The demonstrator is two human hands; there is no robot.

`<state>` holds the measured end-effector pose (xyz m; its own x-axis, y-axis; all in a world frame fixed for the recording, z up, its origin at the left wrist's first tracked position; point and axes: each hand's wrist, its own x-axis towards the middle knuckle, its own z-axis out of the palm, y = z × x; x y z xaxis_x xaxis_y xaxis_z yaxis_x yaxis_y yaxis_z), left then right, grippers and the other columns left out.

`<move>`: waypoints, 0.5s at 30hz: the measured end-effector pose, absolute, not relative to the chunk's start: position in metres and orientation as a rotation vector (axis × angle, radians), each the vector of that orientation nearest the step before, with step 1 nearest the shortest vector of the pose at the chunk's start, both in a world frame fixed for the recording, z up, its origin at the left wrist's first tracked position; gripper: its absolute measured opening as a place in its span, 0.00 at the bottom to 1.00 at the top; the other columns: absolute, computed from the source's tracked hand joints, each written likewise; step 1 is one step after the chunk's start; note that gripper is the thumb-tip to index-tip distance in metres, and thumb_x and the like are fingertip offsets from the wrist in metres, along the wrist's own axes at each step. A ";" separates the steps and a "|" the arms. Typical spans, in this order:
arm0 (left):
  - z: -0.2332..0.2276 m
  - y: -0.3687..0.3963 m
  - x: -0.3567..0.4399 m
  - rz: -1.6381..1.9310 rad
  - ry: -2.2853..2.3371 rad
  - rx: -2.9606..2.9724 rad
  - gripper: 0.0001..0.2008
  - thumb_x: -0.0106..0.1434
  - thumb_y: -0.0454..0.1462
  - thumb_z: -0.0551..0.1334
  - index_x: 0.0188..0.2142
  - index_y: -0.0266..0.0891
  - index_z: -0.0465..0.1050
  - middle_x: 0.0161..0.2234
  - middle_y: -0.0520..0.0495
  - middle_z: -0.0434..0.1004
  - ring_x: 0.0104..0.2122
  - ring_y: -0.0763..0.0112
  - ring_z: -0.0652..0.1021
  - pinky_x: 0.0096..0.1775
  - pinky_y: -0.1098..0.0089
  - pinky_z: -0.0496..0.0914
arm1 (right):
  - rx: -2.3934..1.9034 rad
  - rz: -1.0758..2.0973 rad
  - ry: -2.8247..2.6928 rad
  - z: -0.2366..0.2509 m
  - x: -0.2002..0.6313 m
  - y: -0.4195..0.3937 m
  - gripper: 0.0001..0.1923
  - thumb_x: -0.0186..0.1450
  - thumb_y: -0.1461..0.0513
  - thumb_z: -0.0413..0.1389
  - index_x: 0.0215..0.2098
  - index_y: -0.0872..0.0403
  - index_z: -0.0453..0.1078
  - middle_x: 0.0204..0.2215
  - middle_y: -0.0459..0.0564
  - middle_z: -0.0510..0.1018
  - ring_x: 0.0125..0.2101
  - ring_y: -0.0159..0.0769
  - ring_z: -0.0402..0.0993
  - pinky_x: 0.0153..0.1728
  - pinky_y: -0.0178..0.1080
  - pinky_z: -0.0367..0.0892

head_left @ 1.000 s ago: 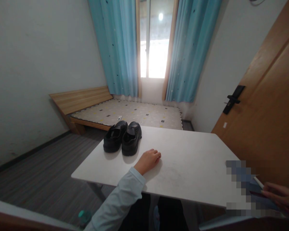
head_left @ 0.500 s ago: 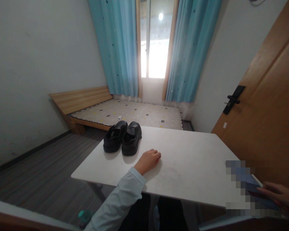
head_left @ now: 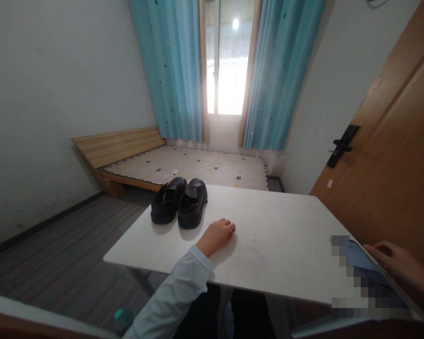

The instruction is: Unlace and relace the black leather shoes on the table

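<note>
My left hand (head_left: 217, 237) rests on the white table (head_left: 279, 235), its fingers curled loosely inward and nothing seen in them. Just beyond it on the left stands a pair of black shoes (head_left: 192, 205), side by side with the heels toward me. At the table's right edge, my right hand (head_left: 397, 263) grips the edge of a thin flat thing (head_left: 362, 259) with a bluish face. Pixel blocks cover much of that face, so its kind cannot be made out. Some fingers of this hand are hidden behind it.
A low wooden bed with a patterned mattress (head_left: 212, 165) stands beyond the table, holding a small white item (head_left: 175, 173). Blue curtains (head_left: 176, 70) flank the window. A brown door (head_left: 385, 155) is at the right. A green-capped bottle (head_left: 123, 316) stands below left.
My right hand has moved up along the edge of the flat thing, which now stands more tilted. My left hand and the shoes stay put.
</note>
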<state>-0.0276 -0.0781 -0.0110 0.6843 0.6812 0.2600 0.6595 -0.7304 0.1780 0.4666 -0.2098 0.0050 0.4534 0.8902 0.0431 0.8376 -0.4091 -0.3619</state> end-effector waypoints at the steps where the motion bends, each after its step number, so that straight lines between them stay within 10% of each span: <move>1: -0.011 -0.078 -0.028 0.477 1.126 2.816 0.09 0.61 0.31 0.54 0.36 0.39 0.72 0.35 0.47 0.75 0.38 0.68 0.73 0.39 0.70 0.68 | -2.318 0.271 -1.423 0.002 0.469 -0.206 0.26 0.60 0.44 0.39 0.25 0.51 0.71 0.29 0.63 0.77 0.32 0.52 0.76 0.32 0.45 0.69; 15: -0.009 -0.078 -0.027 0.447 1.140 2.832 0.07 0.61 0.31 0.55 0.36 0.39 0.71 0.35 0.47 0.74 0.37 0.68 0.72 0.39 0.70 0.68 | -2.260 0.342 -1.331 -0.026 0.500 -0.186 0.24 0.53 0.43 0.49 0.21 0.53 0.72 0.25 0.61 0.77 0.27 0.51 0.74 0.27 0.45 0.66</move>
